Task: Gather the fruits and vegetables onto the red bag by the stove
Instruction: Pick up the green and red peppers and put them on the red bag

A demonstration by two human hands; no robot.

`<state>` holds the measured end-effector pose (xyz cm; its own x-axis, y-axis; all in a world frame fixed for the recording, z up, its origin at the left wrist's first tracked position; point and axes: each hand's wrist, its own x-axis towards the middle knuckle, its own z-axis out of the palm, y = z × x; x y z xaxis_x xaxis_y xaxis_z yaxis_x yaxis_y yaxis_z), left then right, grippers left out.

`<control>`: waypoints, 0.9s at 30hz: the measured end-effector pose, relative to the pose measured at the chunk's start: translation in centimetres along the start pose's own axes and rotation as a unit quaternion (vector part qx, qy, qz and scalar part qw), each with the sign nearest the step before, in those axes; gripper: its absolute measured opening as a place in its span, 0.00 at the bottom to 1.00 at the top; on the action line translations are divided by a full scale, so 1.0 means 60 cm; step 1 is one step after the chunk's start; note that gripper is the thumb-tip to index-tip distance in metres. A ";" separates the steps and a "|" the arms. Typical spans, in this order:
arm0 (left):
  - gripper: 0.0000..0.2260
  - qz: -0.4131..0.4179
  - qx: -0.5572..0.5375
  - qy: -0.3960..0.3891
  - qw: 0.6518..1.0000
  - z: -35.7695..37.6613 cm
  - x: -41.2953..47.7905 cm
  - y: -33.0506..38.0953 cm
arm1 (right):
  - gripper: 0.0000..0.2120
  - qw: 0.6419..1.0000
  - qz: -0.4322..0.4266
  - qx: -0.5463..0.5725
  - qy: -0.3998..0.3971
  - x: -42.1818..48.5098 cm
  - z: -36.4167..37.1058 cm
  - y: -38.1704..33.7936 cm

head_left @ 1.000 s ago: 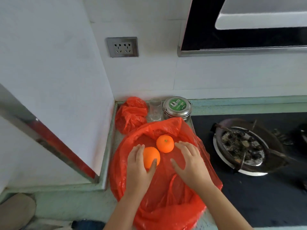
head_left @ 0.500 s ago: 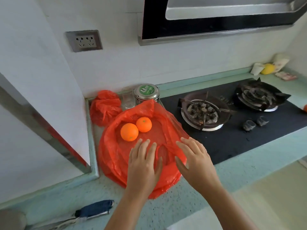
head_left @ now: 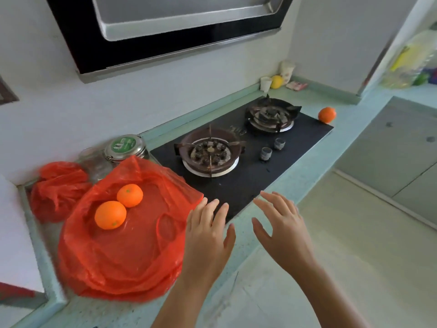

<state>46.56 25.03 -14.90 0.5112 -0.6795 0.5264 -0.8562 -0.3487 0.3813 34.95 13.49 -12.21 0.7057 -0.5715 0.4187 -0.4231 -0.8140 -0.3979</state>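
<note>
Red bag [head_left: 132, 261]: one, spread flat on the green tabletop [head_left: 314, 166], just left of the black stove [head_left: 238, 183]; its right edge overlaps the stove's near left corner.
Oranges on the bag: two. The nearer orange [head_left: 110, 214] and the farther orange [head_left: 129, 195] touch each other, on the bag's left half.
Orange off the bag: one, a third orange [head_left: 327, 114], on the tabletop at the stove's far right corner, well apart from the bag.
Yellow fruit [head_left: 276, 81]: one, in the far corner against the wall, between two white cups [head_left: 266, 84]; its kind cannot be told.
Left hand [head_left: 208, 235]: one, palm down, fingers spread, grip open and holding nothing; it hovers at the bag's right edge, fingertips over the stove's near corner.
Right hand [head_left: 283, 230]: one, palm down, fingers spread, grip open and empty; it is over the tabletop's front edge, just right of the left hand, apart from it.
Second red bag [head_left: 59, 188]: one, bunched up, just behind and left of the flat bag.
Metal tin [head_left: 125, 146]: one, round with a green label on its lid, behind the flat bag.
Glass [head_left: 94, 162]: one, clear, between the tin and the bunched bag.
Burners: two on the stove, a near burner [head_left: 209, 153] and a far burner [head_left: 270, 114].
Knobs [head_left: 272, 149]: two, at the stove's front.
Range hood [head_left: 165, 31]: one, on the wall above.
</note>
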 end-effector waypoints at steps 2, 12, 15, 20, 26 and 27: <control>0.17 0.023 -0.009 -0.003 1.000 0.033 0.021 0.036 | 0.16 0.999 0.021 -0.015 0.019 -0.001 -0.022 0.044; 0.18 0.154 -0.042 -0.062 0.985 0.240 0.151 0.314 | 0.16 0.984 0.134 -0.054 0.103 -0.013 -0.188 0.353; 0.17 0.184 -0.075 -0.078 0.977 0.298 0.189 0.406 | 0.16 0.975 0.168 -0.073 0.124 -0.022 -0.239 0.440; 0.18 0.209 -0.098 -0.109 0.967 0.373 0.222 0.513 | 0.16 0.962 0.207 -0.090 0.152 -0.034 -0.295 0.553; 0.18 0.229 -0.105 -0.146 0.957 0.453 0.261 0.569 | 0.16 0.949 0.242 -0.098 0.175 -0.046 -0.313 0.644; 0.18 0.230 -0.107 -0.150 0.956 0.467 0.269 0.576 | 0.16 0.947 0.249 -0.099 0.177 -0.044 -0.314 0.659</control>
<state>23.09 -16.10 -14.52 0.0118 -0.8945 0.4468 -0.9336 0.1502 0.3254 5.63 -19.16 -13.68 0.1699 -0.8602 0.4808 -0.7766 -0.4172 -0.4720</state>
